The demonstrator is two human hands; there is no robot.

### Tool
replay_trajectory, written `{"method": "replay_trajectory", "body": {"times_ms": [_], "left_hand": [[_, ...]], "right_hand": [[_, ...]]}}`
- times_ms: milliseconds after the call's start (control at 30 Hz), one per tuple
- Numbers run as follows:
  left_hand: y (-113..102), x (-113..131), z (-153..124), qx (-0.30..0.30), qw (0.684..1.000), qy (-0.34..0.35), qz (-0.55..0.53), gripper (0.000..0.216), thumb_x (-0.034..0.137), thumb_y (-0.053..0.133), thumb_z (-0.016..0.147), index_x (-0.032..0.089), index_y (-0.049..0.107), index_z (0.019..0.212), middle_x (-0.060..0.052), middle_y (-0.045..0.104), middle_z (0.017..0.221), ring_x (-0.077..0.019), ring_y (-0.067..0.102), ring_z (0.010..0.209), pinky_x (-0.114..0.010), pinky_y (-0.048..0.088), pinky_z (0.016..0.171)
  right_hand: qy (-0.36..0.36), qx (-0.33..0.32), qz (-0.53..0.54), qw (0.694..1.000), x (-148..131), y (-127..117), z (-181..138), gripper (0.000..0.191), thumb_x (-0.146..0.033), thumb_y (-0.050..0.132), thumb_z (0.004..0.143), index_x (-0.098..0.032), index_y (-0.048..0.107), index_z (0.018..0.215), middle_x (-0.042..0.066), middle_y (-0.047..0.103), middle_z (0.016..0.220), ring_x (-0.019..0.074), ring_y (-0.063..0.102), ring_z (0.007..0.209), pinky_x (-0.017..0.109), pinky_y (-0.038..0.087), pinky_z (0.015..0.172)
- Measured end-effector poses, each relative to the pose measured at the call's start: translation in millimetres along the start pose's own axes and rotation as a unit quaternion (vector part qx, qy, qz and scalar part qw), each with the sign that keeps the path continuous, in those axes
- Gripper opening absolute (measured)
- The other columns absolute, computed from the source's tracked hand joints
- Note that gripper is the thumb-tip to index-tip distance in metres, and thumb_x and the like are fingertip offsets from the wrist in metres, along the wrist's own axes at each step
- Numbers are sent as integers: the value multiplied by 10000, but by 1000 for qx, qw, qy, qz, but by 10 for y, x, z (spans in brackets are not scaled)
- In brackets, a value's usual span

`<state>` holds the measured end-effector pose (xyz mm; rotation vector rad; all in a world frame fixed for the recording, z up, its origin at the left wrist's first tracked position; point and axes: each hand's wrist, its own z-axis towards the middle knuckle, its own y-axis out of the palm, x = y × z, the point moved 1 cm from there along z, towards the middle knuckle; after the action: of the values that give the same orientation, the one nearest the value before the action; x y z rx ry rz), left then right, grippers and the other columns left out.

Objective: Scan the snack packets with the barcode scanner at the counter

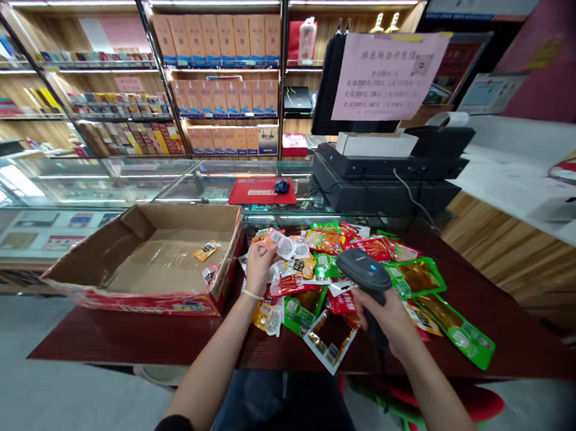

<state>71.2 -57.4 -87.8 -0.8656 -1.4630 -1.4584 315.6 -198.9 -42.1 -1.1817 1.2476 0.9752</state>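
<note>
My left hand [260,265] pinches a small pink-and-clear snack packet [281,242] at the left side of the pile, its barcode side facing up. In my right hand [387,317] is a black barcode scanner [365,269], with a blue light on its head, which points left over the pile. Under and around both hands lie several snack packets in red, green, orange and clear wrapping, among them a brown packet with a silver edge [330,338] near the table's front edge and a long green packet [460,330] at the right.
Left of the pile, an open cardboard box [167,302] holds two small packets. Behind are a glass counter [213,173], a red mouse pad [253,191] with a mouse [282,187], and a cash register [386,182] with a pink paper sign [389,76]. Shelves of boxes line the wall.
</note>
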Motion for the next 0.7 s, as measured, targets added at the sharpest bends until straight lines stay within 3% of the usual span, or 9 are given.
{"method": "replay_trajectory", "body": {"times_ms": [133,300,500,567,700], "left_hand": [[-95,-48,25,15,1000,4,-18,382,456,781,732,140,681,921,-14,685,773,-103,613,628,-217,490,597],[-157,-41,61,42,998,37,25,349,425,782,734,139,757,932,-58,730,881,-155,650,772,-262,518,701],[-190,-39,66,52,991,76,97,329,439,740,768,152,776,927,-70,747,923,-199,665,872,-301,526,778],[-186,-23,51,54,989,82,115,318,426,728,782,152,777,936,-73,750,921,-202,665,869,-308,521,788],[-159,26,16,60,981,93,159,259,373,712,791,150,781,902,-74,756,905,-199,662,839,-304,510,778]], "right_hand": [[8,-4,-12,1000,-14,138,33,422,-586,746,755,-226,541,838,-54,520,443,131,443,373,265,368,409],[-2,-27,-36,999,-56,303,2,461,-547,747,757,-210,557,1007,-87,504,446,111,422,371,241,349,416],[6,-73,-54,996,-72,377,-35,644,-479,775,720,-244,507,1257,-92,556,520,123,434,344,249,359,367],[7,-86,-76,993,-85,369,-31,606,-452,770,718,-249,541,1242,-81,572,524,134,455,351,258,374,374],[-21,-75,-138,987,-118,333,-20,373,-398,768,692,-239,654,1009,-57,574,486,161,495,366,281,391,404]]}}
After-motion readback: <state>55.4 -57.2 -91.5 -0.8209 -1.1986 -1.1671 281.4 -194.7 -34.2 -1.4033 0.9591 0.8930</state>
